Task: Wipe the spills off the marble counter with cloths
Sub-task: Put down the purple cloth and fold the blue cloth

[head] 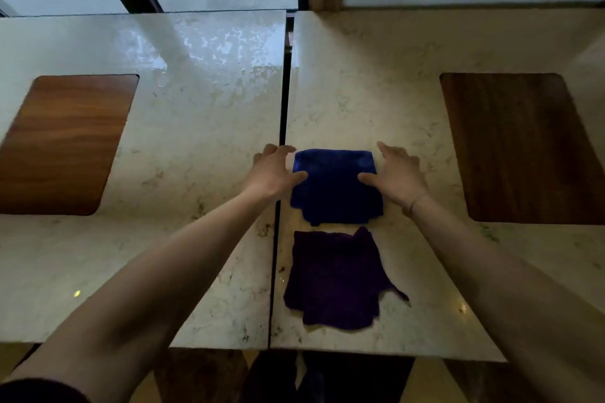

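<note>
From the head view I see a blue cloth (pixel 337 186) lying flat on the right marble slab (pixel 409 101), just past a purple cloth (pixel 334 278) nearer me. My left hand (pixel 273 173) and right hand (pixel 397 177) touch its sides, fingers spread and loose. The blue cloth looks about square. Wet patches (pixel 203 49) shine on the far left slab.
</note>
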